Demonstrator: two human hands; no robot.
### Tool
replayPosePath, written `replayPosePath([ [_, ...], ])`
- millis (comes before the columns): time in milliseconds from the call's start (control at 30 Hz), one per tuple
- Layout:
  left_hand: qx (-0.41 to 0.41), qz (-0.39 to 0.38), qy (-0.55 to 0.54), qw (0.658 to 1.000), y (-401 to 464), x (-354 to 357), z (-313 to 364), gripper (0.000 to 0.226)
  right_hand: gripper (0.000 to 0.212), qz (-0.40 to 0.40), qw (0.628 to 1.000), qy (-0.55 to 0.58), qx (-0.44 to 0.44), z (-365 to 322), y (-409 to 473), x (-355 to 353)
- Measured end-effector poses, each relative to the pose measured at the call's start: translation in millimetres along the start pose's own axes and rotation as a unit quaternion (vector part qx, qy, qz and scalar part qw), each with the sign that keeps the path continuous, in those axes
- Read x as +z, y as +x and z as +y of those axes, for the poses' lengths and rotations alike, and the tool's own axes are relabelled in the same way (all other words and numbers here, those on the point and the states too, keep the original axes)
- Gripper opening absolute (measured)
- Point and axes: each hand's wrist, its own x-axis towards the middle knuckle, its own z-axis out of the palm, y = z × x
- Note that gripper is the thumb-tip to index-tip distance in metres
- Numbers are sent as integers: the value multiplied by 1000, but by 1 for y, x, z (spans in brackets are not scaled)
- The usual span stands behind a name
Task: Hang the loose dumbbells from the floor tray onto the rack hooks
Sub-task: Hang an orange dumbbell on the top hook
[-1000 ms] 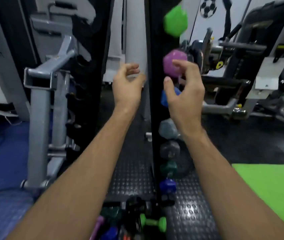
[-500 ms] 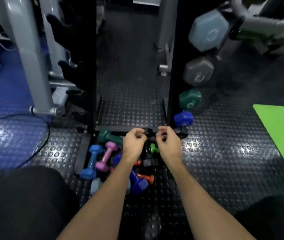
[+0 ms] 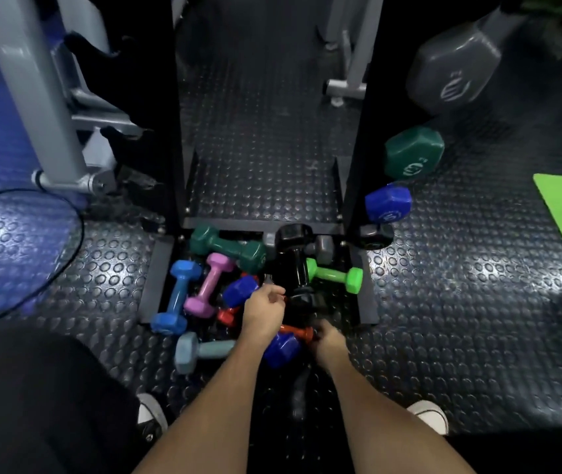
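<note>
Gripping the orange dumbbell (image 3: 296,332), right hand (image 3: 327,340); left hand (image 3: 263,311) loosely curled.

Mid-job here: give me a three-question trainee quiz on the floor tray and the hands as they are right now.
1. True or false: the light green dumbbell lies at the tray's right side.
2. Which dumbbell lies directly beside the pink dumbbell, on its left? A) orange B) light blue C) black
3. Fill in: the right hand is at the ____ dumbbell.

Key:
1. True; it lies near the right rail of the floor tray.
2. B, the light blue dumbbell.
3. Orange: the orange dumbbell sits against its fingers. The left hand is curled above the pile; whether it holds anything is unclear.
</note>
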Motion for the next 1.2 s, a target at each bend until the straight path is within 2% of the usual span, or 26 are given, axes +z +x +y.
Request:
replayPosePath([
  [67,-14,-6,-7,1000,1,0,-2,28,31,-35,998,45,-38,-8,0,4],
  [167,-21,-10,-19,1000,6,3,-8,29,33,-11,988,-4,-152,-21,-4,13],
  [233,-28,-11,-20,999,8,4,-10,28,34,-1,988,7,-152,-11,8,18],
  [300,-32,-10,-24,999,10,4,-11,28,37,-3,987,-43,-154,-4,15,18],
  [367,-38,-14,-24,999,10,4,-13,27,49,-21,991,-35,-125,0,21,14],
  [400,-41,-17,-23,999,10,5,-14,27,59,-29,991,8,-127,9,31,16],
  [433,-43,-18,-21,999,10,5,-14,26,60,-42,990,63,-119,14,38,17],
  [500,-48,-16,-18,999,12,6,-15,26,31,-63,985,108,-116,-3,25,9],
  [533,-52,-16,-16,998,12,6,-14,25,21,-57,989,74,-116,-12,16,2],
  [600,-57,-23,-15,998,12,8,-12,24,24,-19,989,-55,-135,-22,5,-13],
  [667,-58,-32,-12,998,11,11,-11,23,25,-34,986,-100,-126,-23,-5,-18],
  [767,-68,-35,6,997,8,13,-12,26,28,4,964,-225,-141,-25,-11,-23],
  [867,-78,-37,41,995,3,12,-13,27,26,36,966,-189,-174,-31,-18,-30],
  [933,-79,-39,47,995,-1,11,-9,29,17,40,966,-169,-189,-36,-23,-37],
  [1067,-112,-48,81,989,-5,4,2,30,13,48,979,-93,-176,-57,-35,-47],
  [1133,-136,-56,61,987,-12,1,12,24,13,65,986,-45,-150,-63,-43,-57],
  [1200,-188,-81,-17,979,-23,-4,29,12,15,64,988,-35,-133,-58,-48,-66],
])
